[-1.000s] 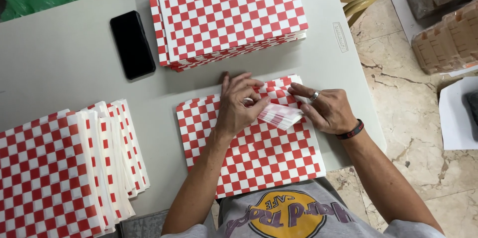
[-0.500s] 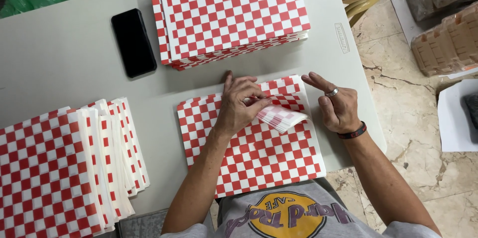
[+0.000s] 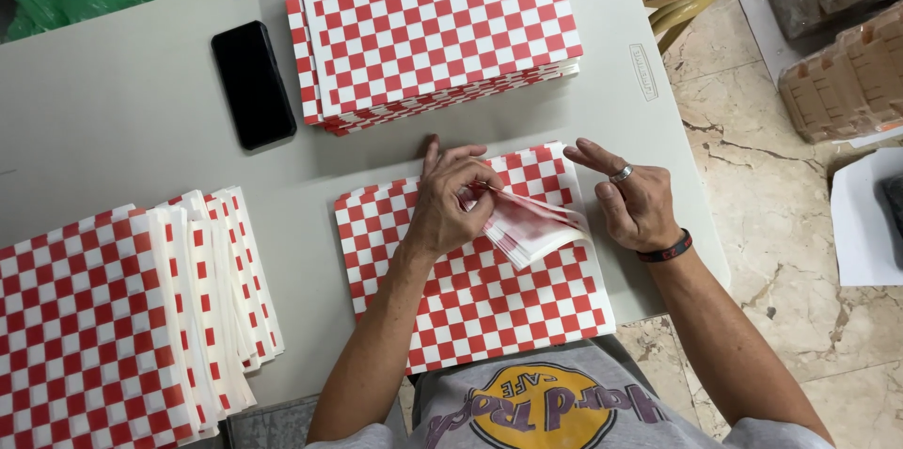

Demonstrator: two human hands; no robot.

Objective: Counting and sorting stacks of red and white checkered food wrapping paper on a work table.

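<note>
Checked paper sheets [image 3: 527,223] lifted under left hand [image 3: 450,204], right hand [image 3: 632,200] beside

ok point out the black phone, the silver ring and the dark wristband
flat black phone [image 3: 252,82], head view, middle of its dark screen
silver ring [image 3: 621,173], head view, band on a right-hand finger
dark wristband [image 3: 666,248], head view, strap across the right wrist

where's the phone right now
In the head view the black phone lies flat on the grey table, upper left, just left of the big stack of checkered paper, apart from both hands.
</note>
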